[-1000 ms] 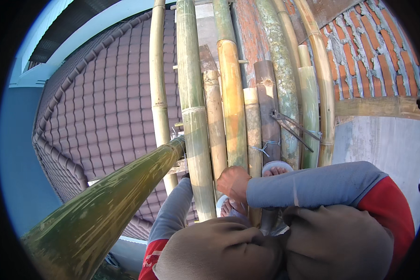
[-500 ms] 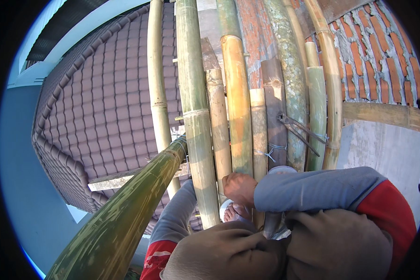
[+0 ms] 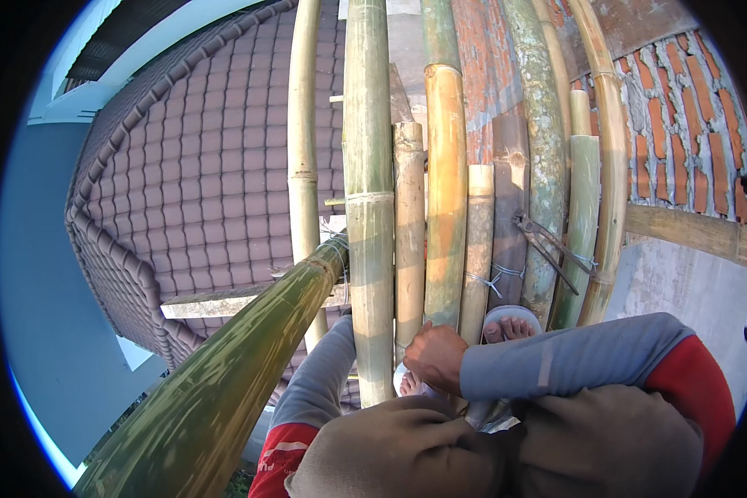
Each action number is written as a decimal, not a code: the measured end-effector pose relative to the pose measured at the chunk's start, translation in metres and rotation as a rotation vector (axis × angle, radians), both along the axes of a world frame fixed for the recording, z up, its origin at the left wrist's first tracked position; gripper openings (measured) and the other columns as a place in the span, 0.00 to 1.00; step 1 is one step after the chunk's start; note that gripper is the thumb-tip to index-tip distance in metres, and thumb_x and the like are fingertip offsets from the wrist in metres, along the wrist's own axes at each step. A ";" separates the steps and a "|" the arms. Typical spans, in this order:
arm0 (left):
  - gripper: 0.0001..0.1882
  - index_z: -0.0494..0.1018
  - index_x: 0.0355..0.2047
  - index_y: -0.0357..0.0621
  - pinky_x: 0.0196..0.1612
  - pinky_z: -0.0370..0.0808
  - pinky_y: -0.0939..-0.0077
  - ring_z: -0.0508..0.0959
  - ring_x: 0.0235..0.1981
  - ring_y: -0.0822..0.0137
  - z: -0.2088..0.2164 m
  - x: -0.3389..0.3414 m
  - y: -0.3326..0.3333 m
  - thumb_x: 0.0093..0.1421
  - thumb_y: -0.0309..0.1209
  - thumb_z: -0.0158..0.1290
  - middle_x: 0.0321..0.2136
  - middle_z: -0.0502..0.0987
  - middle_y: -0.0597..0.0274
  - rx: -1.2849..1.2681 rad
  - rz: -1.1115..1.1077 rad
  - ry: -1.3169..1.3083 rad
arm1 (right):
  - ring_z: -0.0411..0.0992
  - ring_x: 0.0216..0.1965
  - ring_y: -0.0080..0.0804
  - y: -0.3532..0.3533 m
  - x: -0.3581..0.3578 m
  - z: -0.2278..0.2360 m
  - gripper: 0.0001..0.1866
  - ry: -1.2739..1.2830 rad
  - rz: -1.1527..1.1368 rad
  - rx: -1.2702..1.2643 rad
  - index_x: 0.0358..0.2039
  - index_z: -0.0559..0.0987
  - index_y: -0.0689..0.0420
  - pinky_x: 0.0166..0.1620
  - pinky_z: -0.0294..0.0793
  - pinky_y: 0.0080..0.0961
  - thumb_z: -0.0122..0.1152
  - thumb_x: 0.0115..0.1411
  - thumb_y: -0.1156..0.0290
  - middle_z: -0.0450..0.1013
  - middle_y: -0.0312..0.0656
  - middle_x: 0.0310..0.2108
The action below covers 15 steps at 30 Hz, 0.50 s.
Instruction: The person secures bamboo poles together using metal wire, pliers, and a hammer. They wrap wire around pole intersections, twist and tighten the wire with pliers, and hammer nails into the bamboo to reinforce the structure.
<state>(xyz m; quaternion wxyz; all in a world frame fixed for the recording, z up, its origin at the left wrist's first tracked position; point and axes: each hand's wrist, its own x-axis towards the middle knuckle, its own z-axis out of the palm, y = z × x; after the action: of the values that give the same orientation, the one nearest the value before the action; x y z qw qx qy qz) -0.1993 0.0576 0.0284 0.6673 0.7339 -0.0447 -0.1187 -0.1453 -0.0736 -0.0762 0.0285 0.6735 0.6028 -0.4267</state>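
Note:
My right hand point(image 3: 434, 355) is closed, held low over the bamboo poles near my feet. Whatever its curled fingers hold, if anything, is hidden. My left forearm point(image 3: 322, 365) reaches forward beside a thick pale-green bamboo pole point(image 3: 369, 274); the hand at its end is hidden around that pole. Close by, a dark-green bamboo pole point(image 3: 224, 365) rises at a slant, bound with wire point(image 3: 334, 245) near the pale-green pole. A pair of long-handled pincers point(image 3: 546, 247) lies on the poles at the right. Tied wire ends point(image 3: 488, 282) stick up from a short bamboo piece point(image 3: 478, 241).
My feet point(image 3: 510, 325) in sandals stand on the bamboo poles. A tiled roof point(image 3: 216, 183) lies below on the left, with a blue wall point(image 3: 41, 266) beyond. To the right are a brick wall point(image 3: 689, 124), a wooden beam point(image 3: 689, 232) and a grey surface point(image 3: 664, 286).
My view has shifted, so the poles and roof sit farther right. My right foot has come into sight beyond my right forearm. The right hand stays closed in about the same place.

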 end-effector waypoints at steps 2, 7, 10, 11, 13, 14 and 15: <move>0.08 0.79 0.42 0.47 0.38 0.79 0.76 0.81 0.37 0.73 -0.015 -0.003 0.001 0.62 0.30 0.59 0.36 0.80 0.66 -0.009 0.012 0.051 | 0.82 0.40 0.33 0.001 0.002 -0.005 0.08 0.020 0.056 -0.032 0.35 0.86 0.52 0.38 0.80 0.35 0.67 0.54 0.67 0.82 0.37 0.36; 0.09 0.79 0.44 0.47 0.39 0.79 0.75 0.81 0.38 0.73 -0.090 -0.015 0.009 0.63 0.30 0.58 0.37 0.80 0.65 -0.088 0.106 0.337 | 0.82 0.33 0.40 0.001 0.009 -0.022 0.06 0.053 0.059 0.031 0.25 0.87 0.55 0.30 0.81 0.35 0.66 0.50 0.69 0.82 0.43 0.27; 0.10 0.79 0.45 0.47 0.39 0.79 0.75 0.81 0.39 0.72 -0.151 -0.024 0.016 0.64 0.30 0.58 0.38 0.81 0.65 -0.166 0.185 0.545 | 0.82 0.34 0.40 -0.001 0.004 -0.032 0.05 0.018 0.000 0.039 0.26 0.87 0.54 0.29 0.81 0.35 0.66 0.51 0.69 0.82 0.42 0.27; 0.10 0.79 0.45 0.47 0.39 0.79 0.75 0.81 0.39 0.72 -0.171 -0.026 0.017 0.64 0.30 0.58 0.38 0.81 0.65 -0.200 0.207 0.604 | 0.82 0.34 0.40 -0.001 0.002 -0.035 0.05 -0.007 -0.019 0.095 0.26 0.87 0.54 0.30 0.81 0.34 0.65 0.51 0.70 0.82 0.43 0.27; 0.10 0.78 0.46 0.47 0.40 0.79 0.74 0.81 0.39 0.72 -0.209 -0.030 0.021 0.64 0.30 0.58 0.39 0.81 0.64 -0.267 0.254 0.714 | 0.82 0.34 0.40 -0.001 -0.001 -0.038 0.05 -0.010 -0.022 0.081 0.26 0.87 0.54 0.30 0.81 0.34 0.65 0.52 0.70 0.82 0.43 0.28; 0.10 0.78 0.46 0.47 0.40 0.79 0.74 0.81 0.39 0.72 -0.226 -0.032 0.023 0.64 0.30 0.58 0.39 0.81 0.64 -0.303 0.273 0.762 | 0.82 0.34 0.39 -0.001 -0.002 -0.039 0.05 -0.011 -0.019 0.068 0.27 0.87 0.54 0.31 0.81 0.34 0.65 0.53 0.70 0.83 0.42 0.28; 0.11 0.78 0.46 0.47 0.40 0.79 0.74 0.81 0.40 0.72 -0.242 -0.034 0.024 0.64 0.30 0.58 0.39 0.81 0.64 -0.335 0.288 0.805 | 0.82 0.34 0.39 -0.001 -0.002 -0.039 0.06 -0.013 -0.015 0.053 0.27 0.87 0.54 0.32 0.82 0.34 0.64 0.54 0.70 0.83 0.42 0.29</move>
<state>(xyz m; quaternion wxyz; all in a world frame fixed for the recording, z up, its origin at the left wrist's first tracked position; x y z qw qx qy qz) -0.2334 0.0813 -0.2136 0.7506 0.5102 0.3019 -0.2917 -0.1476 -0.0745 -0.1156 0.0114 0.6815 0.6086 -0.4063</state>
